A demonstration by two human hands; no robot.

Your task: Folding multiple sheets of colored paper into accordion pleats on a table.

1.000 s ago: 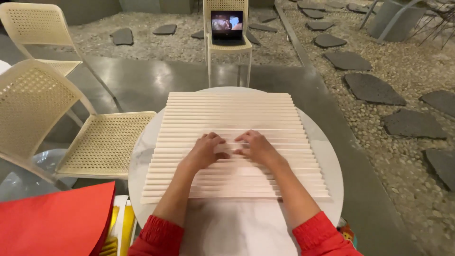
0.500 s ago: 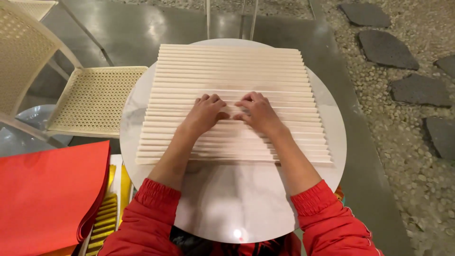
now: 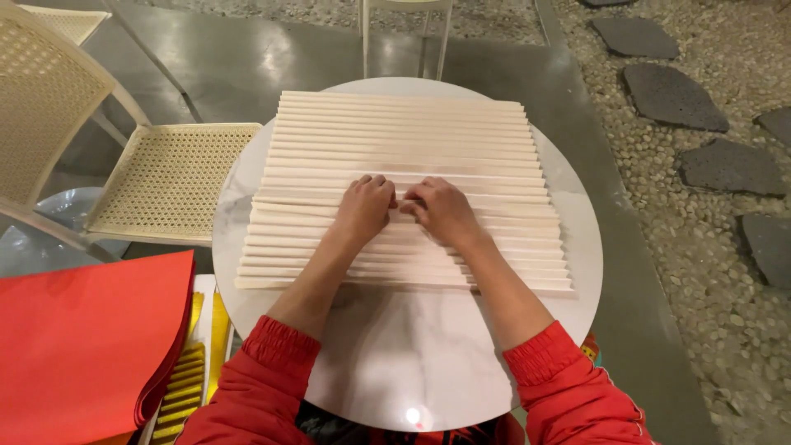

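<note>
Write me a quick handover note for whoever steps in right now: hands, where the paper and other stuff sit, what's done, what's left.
Left hand: fingers curled, pressing on the pleated cream paper sheet near its middle.
Right hand: same, fingers bent on a fold right beside the left hand.
Sheet lies flat across the round white table, pleats running side to side over its whole visible length.
Red paper stack sits low at the left, yellow pleated paper next to it; cream chair beyond.
Done: the sheet is creased from far edge to near edge.
Left: the hands are at a middle fold; whether it needs more pressing cannot be told.
</note>
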